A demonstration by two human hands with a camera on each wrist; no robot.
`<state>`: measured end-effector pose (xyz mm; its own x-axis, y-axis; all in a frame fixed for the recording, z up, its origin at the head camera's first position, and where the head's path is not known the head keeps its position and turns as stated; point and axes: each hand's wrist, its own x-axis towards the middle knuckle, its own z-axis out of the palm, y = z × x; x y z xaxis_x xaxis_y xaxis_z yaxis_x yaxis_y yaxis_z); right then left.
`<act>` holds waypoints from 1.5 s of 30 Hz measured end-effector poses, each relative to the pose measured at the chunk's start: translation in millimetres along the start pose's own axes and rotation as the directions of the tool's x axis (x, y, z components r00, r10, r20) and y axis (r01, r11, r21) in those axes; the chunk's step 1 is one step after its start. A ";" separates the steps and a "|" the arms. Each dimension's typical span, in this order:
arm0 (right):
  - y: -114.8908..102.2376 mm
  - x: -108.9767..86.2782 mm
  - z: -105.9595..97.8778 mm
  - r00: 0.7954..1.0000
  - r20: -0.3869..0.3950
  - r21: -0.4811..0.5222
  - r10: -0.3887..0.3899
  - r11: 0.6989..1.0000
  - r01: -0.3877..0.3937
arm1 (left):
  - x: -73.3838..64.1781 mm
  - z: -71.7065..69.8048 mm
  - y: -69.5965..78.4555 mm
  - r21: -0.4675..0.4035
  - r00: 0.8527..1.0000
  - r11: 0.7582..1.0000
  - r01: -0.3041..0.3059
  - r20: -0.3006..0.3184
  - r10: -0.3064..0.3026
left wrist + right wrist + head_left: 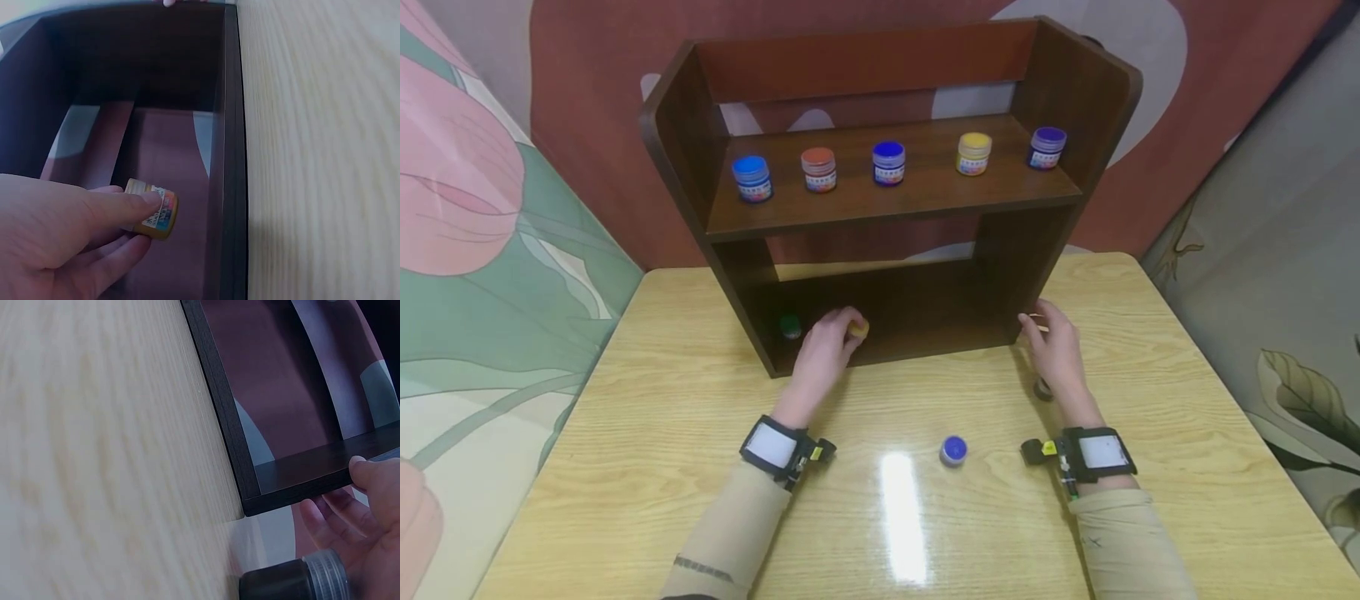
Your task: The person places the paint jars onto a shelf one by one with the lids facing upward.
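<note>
My left hand [827,346] pinches a small paint jar with yellow-brown paint [164,215] between thumb and fingers, inside the lower compartment of a dark brown wooden shelf [887,212]. To its left, a green-lidded jar [790,326] stands in the same compartment. My right hand [1056,346] grips the shelf's right side panel near the bottom; in the right wrist view the thumb lies at the panel's edge and the fingers on its outer face. Close below that hand lies or stands a dark jar [278,586] with a clear lid, partly hidden in the head view.
On the upper shelf stand several jars: light blue [752,179], red-brown [819,170], blue [889,163], yellow [973,154] and dark violet-blue [1047,148]. A blue-violet jar [953,451] is on the wooden table [647,467] between the forearms. Patterned fabric surrounds the table.
</note>
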<state>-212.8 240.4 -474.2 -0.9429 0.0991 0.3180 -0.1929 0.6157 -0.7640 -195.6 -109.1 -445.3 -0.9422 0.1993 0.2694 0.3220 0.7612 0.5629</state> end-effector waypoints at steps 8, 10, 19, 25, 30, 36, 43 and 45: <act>0.9 -0.2 -1.3 1.000 0.011 -0.012 0.013 1.000 -0.012 | 3.5 -4.4 -13.7 0.000 0.999 1.000 0.011 -0.035 -0.011; 0.5 -0.2 -1.3 1.000 0.012 -0.011 0.012 1.000 -0.012 | 4.3 -5.2 -16.2 0.004 0.999 1.000 0.019 -0.036 -0.019; 1.0 -0.1 0.8 1.000 0.013 -0.001 0.013 1.000 -0.013 | 8.6 -2.6 -29.1 0.026 0.998 0.999 0.033 -0.058 -0.032; 1.7 0.5 0.7 1.000 0.014 0.005 0.001 1.000 -0.001 | 11.2 0.2 -33.7 0.040 0.997 0.999 0.033 -0.069 -0.030; 1.9 0.9 -0.4 1.000 0.012 0.003 0.002 1.000 -0.002 | 14.0 0.6 -35.8 0.042 0.997 0.999 0.035 -0.065 -0.032; 1.6 0.9 0.1 1.000 0.013 -0.002 0.006 1.000 -0.006 | 19.5 2.6 -36.2 0.042 0.998 0.998 0.036 -0.056 -0.034; 2.0 0.7 0.3 1.000 0.010 -0.016 0.007 1.000 -0.007 | 22.8 4.7 -33.8 0.038 0.998 0.998 0.043 -0.054 -0.040; 2.2 0.8 0.2 1.000 0.012 -0.015 0.007 1.000 -0.007 | 22.5 5.5 -34.0 0.037 0.998 0.998 0.049 -0.052 -0.047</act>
<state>-214.1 241.7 -475.8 -0.9474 0.0946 0.3058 -0.1820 0.6266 -0.7578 -228.2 -127.1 -462.7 -0.9500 0.1311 0.2834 0.2722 0.7923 0.5461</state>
